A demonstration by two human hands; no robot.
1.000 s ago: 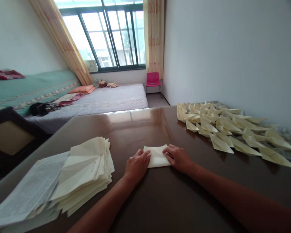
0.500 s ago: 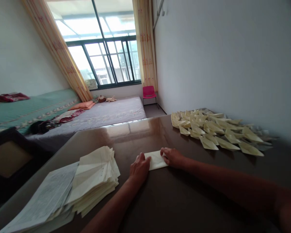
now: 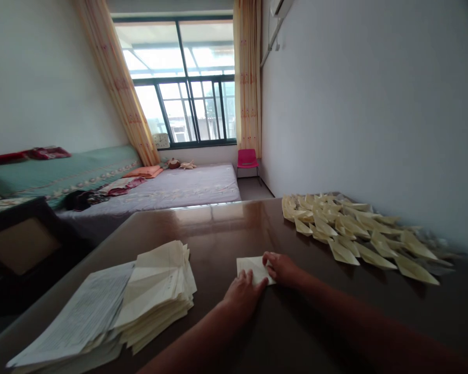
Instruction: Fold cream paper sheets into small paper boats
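A small folded cream sheet of paper (image 3: 251,266) lies flat on the dark brown table (image 3: 226,228) in front of me. My left hand (image 3: 243,295) rests palm down on its near edge, fingers together and pressing. My right hand (image 3: 283,269) covers its right corner, fingers curled onto the paper. To the left sits a thick stack of cream folded sheets (image 3: 159,291) on top of printed pages (image 3: 74,319). On the right, against the wall, lies a spread of several finished pointed paper folds (image 3: 354,231).
A grey wall runs along the table's right side. Beyond the far table edge are a bed with a purple cover (image 3: 179,187), a green bed (image 3: 62,171), a pink chair (image 3: 246,158) and a window with curtains. A dark framed piece of furniture (image 3: 19,244) stands at left.
The camera has tilted up and the hands sit lower in view. My left hand has slid onto the paper's near edge; the right hand stays on its right corner.
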